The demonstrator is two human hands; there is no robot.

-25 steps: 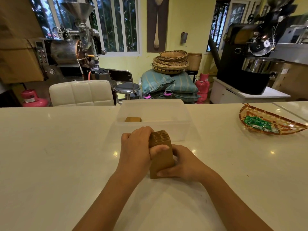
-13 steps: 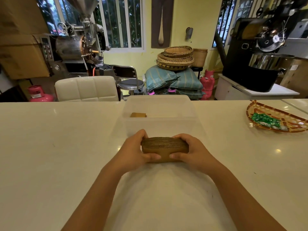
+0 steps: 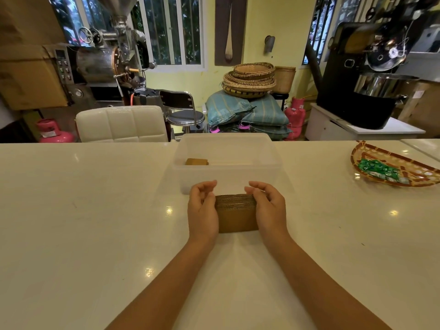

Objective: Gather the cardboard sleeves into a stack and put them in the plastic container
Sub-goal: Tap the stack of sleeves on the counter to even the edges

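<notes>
Fingers have opened off the sleeve stack (image 3: 237, 214); plastic container (image 3: 226, 173) holds one sleeve (image 3: 196, 161).

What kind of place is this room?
Probably a small coffee roastery or café workroom: a steel drum roaster with a funnel hopper, a black roasting machine, and striped blue-green sacks behind the white counter.

Soft, even indoor light, with daylight showing through the barred windows (image 3: 171, 32) at the back. Small bright glints dot the glossy white counter (image 3: 71, 222), and shadows are faint. Wide-angle bending curves the counter's far edge, and the corners look slightly soft.
</notes>
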